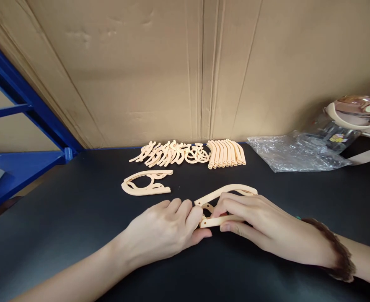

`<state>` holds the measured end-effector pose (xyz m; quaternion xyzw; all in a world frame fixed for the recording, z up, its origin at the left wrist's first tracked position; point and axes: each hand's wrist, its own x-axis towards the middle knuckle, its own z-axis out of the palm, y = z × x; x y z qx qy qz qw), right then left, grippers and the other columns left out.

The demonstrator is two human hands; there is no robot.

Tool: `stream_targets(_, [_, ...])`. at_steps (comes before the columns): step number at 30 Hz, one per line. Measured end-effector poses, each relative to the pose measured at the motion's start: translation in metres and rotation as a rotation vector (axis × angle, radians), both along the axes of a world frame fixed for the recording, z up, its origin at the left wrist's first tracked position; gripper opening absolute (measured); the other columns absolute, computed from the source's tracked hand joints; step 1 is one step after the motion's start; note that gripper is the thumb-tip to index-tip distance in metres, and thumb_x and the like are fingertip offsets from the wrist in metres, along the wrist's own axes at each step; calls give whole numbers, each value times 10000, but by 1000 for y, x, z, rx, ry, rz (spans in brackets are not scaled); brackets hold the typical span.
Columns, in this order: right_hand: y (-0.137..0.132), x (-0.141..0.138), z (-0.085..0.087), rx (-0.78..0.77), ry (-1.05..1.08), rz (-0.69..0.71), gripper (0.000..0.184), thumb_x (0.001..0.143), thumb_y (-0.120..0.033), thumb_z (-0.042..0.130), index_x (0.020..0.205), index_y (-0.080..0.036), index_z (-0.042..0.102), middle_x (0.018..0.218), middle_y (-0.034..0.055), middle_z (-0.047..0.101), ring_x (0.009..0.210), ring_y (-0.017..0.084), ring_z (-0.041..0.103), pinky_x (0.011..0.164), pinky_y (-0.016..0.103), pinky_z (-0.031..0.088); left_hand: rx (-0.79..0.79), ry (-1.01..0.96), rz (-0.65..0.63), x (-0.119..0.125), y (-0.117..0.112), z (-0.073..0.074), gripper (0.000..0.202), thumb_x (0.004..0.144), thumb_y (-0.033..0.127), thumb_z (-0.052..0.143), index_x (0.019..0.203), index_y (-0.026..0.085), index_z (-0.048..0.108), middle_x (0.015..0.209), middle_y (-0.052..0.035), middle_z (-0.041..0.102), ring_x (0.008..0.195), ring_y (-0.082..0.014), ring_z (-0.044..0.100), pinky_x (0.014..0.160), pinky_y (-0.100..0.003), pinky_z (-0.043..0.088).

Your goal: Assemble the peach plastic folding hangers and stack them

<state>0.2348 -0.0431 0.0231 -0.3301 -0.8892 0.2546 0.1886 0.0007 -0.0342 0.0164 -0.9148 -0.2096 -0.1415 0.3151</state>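
A cream plastic folding hanger (224, 192), bent into a U with its open end to the left, is between my hands just above the black table. My right hand (260, 220) grips its near arm, thumb below and fingers above. At the left end my left hand (169, 224) is closed in a pinch. Whatever small piece those fingers hold is mostly hidden behind them. Another folded hanger (137, 192) lies flat on the table, beyond my left hand.
Along the back lie a pile of small curved hanger pieces (162, 153), several ring-shaped pieces (197, 153) and a row of curved arms (225, 153). A clear plastic bag (298, 153) and a clear bottle (345, 130) stand right. Cardboard (134, 75) walls the back; a blue metal frame (34, 96) is left.
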Motion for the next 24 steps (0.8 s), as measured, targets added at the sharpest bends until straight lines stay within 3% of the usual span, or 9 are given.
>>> stream_targets(21, [1, 1, 0, 14, -37, 0, 60, 967, -220, 497, 974, -252, 547, 909, -64, 619, 862, 100, 563, 803, 241, 390, -135, -21, -26, 2, -3, -3, 397, 996, 411, 311, 734, 176, 493, 570, 22, 516, 439, -128, 472, 434, -272, 312])
stream_targets(24, [3, 3, 0, 17, -37, 27, 69, 968, -237, 497, 976, -251, 563, 929, -56, 627, 877, 100, 566, 791, 238, 410, -155, -22, -34, 3, -2, -5, 362, 1002, 353, 322, 737, 176, 492, 584, 21, 526, 445, -131, 475, 436, -277, 309])
